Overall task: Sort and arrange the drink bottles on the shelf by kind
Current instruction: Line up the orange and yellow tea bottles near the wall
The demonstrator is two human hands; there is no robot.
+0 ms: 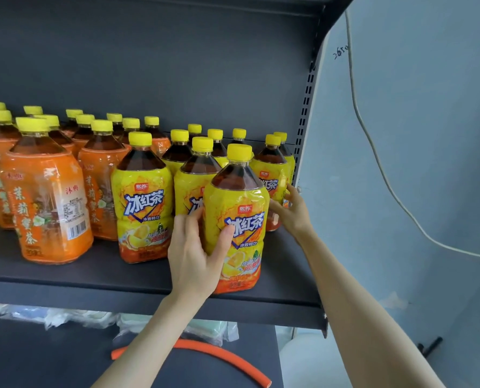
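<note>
Several yellow-label iced tea bottles fill the right half of the dark shelf (65, 275); orange-label jasmine tea bottles (47, 208) fill the left half. All have yellow caps. My left hand (196, 253) grips the front yellow-label bottle (237, 217) near the shelf's front edge, thumb across its label. My right hand (289, 211) reaches behind it and holds the lower part of another yellow-label bottle (271, 175) beside the shelf's right upright. Bottles further back are partly hidden.
A perforated metal upright (304, 113) bounds the shelf on the right, with a pale wall and a white cable (373, 141) beyond. On the lower shelf lie plastic-wrapped packs (65, 317) and a curved orange tube (233, 357).
</note>
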